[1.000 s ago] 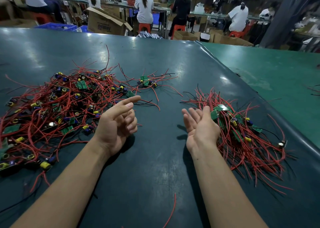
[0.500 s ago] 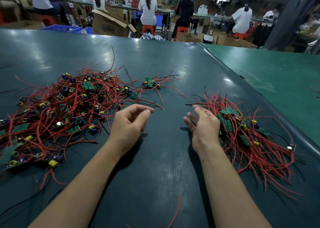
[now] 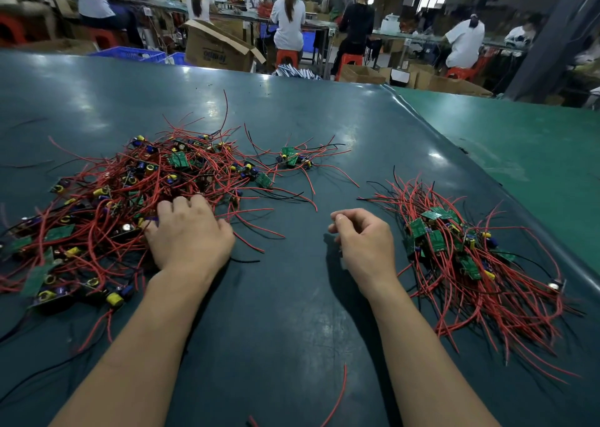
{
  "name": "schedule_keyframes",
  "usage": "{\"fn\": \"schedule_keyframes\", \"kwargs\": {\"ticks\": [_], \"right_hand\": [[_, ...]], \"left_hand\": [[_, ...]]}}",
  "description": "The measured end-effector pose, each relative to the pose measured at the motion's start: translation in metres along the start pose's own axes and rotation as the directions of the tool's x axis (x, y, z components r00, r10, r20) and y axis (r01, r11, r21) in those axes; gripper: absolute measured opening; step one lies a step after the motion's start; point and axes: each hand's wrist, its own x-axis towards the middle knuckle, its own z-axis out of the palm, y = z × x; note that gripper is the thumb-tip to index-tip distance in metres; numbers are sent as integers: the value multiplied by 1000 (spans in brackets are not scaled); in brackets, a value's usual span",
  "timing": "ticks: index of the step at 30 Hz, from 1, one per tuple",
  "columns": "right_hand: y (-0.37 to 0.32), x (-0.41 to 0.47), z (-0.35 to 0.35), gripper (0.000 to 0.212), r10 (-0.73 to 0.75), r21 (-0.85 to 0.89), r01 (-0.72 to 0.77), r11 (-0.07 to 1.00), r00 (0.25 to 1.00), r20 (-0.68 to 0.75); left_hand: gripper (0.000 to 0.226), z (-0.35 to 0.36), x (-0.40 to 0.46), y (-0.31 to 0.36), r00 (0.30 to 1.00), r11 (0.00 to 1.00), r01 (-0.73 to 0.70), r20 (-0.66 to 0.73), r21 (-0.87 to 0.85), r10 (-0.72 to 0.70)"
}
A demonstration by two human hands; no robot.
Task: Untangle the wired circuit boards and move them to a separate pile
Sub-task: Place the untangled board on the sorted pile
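A big tangled pile of wired circuit boards (image 3: 123,199), small green boards with yellow and blue parts and long red wires, covers the left of the dark table. A smaller sorted pile (image 3: 454,251) lies at the right. My left hand (image 3: 190,232) rests palm down on the near right edge of the tangled pile. Its fingers reach in among the red wires and the thumb lies flat to the side. My right hand (image 3: 363,241) hovers between the two piles, just left of the sorted one, with loosely curled fingers and nothing in it.
A couple of boards with wires (image 3: 292,159) lie apart behind the big pile. One loose red wire (image 3: 337,394) lies near the front edge. The dark table mat (image 3: 292,313) meets a green table (image 3: 519,154) at the right. People work at benches beyond the far edge.
My left hand has turned palm down and moved left onto the tangled pile. My right hand has turned over and curled loosely beside the sorted pile.
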Motion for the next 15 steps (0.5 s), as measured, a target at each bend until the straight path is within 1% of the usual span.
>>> {"fn": "schedule_keyframes", "kwargs": {"ticks": [2,4,6,10,12,15], "right_hand": [[0,0,0,16,-4,-3,4,1000,1000,9],[0,-1,-1,16,-11,-5,11,1000,1000,12],[0,-1,-2,16,-12,-6,12,1000,1000,13],[-1,-2,-2,15,-13,-21,14,1000,1000,14],[-1,-2,-3,15,-15,-22,15,1000,1000,12],[-1,-3,-3,15,-12,-15,12,1000,1000,12]], "left_hand": [[30,2,0,0,1000,1000,-18,-20,10,18],[25,2,1,-1,998,1000,0,-56,12,1],[28,3,2,0,999,1000,19,-50,17,-18],[38,5,3,2,1000,999,13,14,29,-14],[40,6,4,0,1000,1000,27,-1,3,-27],[38,3,-1,2,996,995,36,-74,-92,-43]]}}
